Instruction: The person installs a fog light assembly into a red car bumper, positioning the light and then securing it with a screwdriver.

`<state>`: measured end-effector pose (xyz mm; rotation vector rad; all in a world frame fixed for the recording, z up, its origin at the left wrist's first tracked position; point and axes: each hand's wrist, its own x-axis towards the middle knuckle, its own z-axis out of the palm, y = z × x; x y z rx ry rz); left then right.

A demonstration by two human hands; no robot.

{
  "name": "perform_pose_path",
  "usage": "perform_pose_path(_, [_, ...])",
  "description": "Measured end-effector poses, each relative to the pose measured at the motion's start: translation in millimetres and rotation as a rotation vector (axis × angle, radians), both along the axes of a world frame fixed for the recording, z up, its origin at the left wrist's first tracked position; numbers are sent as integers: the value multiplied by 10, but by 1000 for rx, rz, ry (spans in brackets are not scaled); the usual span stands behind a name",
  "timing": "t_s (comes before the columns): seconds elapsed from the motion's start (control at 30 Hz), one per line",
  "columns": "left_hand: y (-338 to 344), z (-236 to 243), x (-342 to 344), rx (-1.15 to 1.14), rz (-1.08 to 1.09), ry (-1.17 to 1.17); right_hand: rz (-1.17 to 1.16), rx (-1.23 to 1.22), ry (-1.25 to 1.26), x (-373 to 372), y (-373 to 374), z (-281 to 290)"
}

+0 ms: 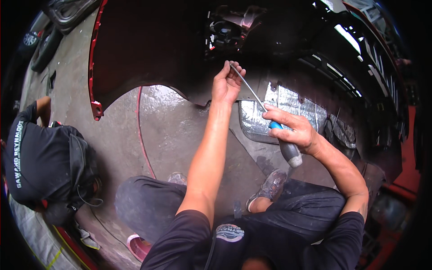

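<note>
Right hand (294, 130) grips blue-grey screwdriver (270, 121) handle; left hand (227, 83) pinches thin steel shaft tip.

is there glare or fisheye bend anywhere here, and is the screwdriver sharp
Head view: the wet floor and the foil sheet glare under overhead light; the bumper interior is deep in shadow; its red edge bows toward the rim and the corners go black, from the fisheye; the screwdriver in the right hand is fairly sharp, its tip by the left hand.
</note>
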<state>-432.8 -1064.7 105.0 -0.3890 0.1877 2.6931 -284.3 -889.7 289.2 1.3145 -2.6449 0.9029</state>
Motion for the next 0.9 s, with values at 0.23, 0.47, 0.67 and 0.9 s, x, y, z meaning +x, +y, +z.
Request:
perform_pose_path(0.23, [-210, -12, -77, -87, -65, 119, -74, 96, 79, 56, -79, -23])
perform_pose_path(0.47, [-324, 4, -124, -233, -45, 175, -105, 26, -317, 115, -257, -376])
perform_pose_path(0.67, [-456, 112, -265, -235, 66, 135, -489, -335, -1052, 127, -644, -380])
perform_pose_path(0.9, [-529, 201, -510, -263, 162, 63, -579, -492, -1256, -152, -1039, -552])
